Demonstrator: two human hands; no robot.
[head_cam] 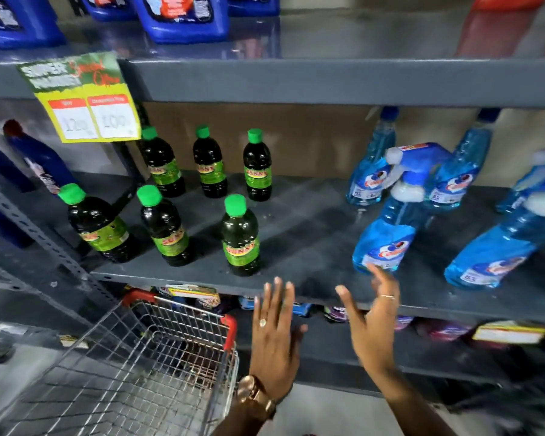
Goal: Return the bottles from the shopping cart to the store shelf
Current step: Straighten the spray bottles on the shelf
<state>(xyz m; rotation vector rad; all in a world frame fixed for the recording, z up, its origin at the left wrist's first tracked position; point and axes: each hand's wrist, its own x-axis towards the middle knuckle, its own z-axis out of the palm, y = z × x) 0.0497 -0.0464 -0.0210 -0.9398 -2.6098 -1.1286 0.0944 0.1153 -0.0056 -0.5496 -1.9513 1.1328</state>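
Now both hands, left (pixel 272 341) and right (pixel 373 332), spread wide, empty, below the shelf (pixel 312 278).

Bare-armed person: left hand (pixel 272 344) wears ring and wristwatch (pixel 255 396), right hand (pixel 373 333) a ring.

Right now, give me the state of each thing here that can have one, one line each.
Shopping cart: no bottles visible in it.
Green-capped bottles: six, upright on the shelf, capped.
Blue spray bottles: on the shelf, the front ones leaning.
Left hand: open, fingers spread, holding nothing.
Right hand: open, holding nothing.
Offer sign: hanging from the upper shelf edge.
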